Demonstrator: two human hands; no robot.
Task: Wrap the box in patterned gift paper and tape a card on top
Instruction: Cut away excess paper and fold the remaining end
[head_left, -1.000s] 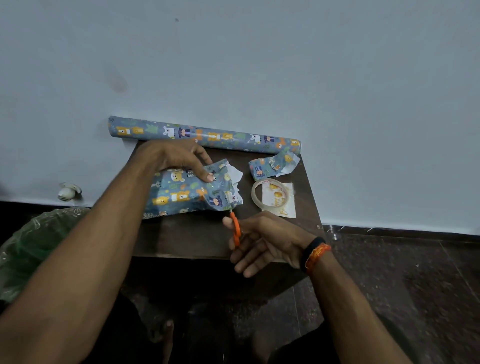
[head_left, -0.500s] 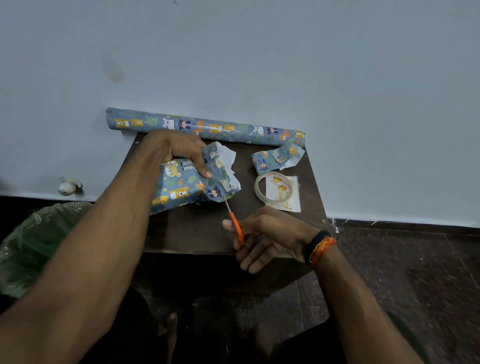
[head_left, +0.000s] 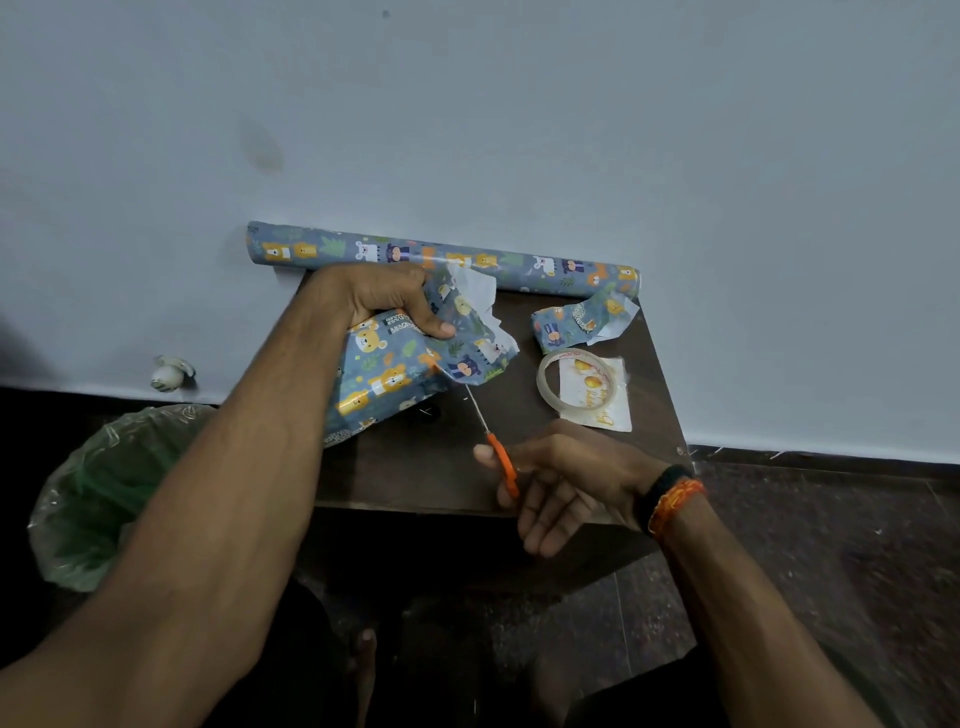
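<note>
Blue animal-print paper covers your box (head_left: 384, 379), its end crumpled; your left hand (head_left: 387, 301) grips it, your right hand (head_left: 561, 478) holds orange scissors (head_left: 493, 441).

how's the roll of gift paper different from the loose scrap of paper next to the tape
The roll of gift paper is long, tightly rolled and lies along the wall; the paper scrap is short, crumpled and lies on the table near the tape ring. The roll shows only its printed side; the scrap's white underside shows at its edges. Both carry the same blue animal print, and neither hand touches them.
</note>
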